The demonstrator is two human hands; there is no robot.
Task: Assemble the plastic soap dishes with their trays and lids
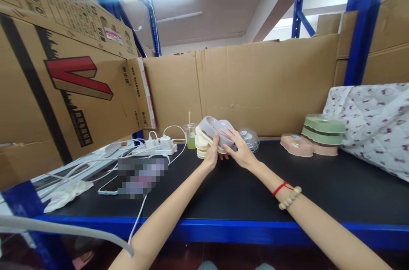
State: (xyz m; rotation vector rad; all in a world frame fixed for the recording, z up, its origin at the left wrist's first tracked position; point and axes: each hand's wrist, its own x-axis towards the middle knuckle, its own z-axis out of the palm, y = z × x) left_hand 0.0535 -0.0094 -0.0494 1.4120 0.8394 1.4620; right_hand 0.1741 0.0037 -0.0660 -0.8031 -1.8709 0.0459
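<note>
A grey double bowl point(211, 126), two round hollows joined side by side, is tilted up between my hands near the back of the shelf. My left hand point(212, 156) grips its near lower edge, thumb upright against the front. My right hand point(241, 150) holds the right side, fingers spread over the rim. Just behind and left of it are stacked cream double bowls point(200, 142), partly hidden by the grey one; whether they touch my left hand I cannot tell. Clear plastic bowls point(251, 140) sit right behind my right hand.
Green double bowls point(324, 127) and pink ones point(295, 145) are stacked at the right, beside a patterned quilted cloth point(373, 129). A cup with green drink point(191, 142), a power strip point(155, 147), cables and a phone point(110, 185) lie left. Cardboard point(255, 87) walls the back.
</note>
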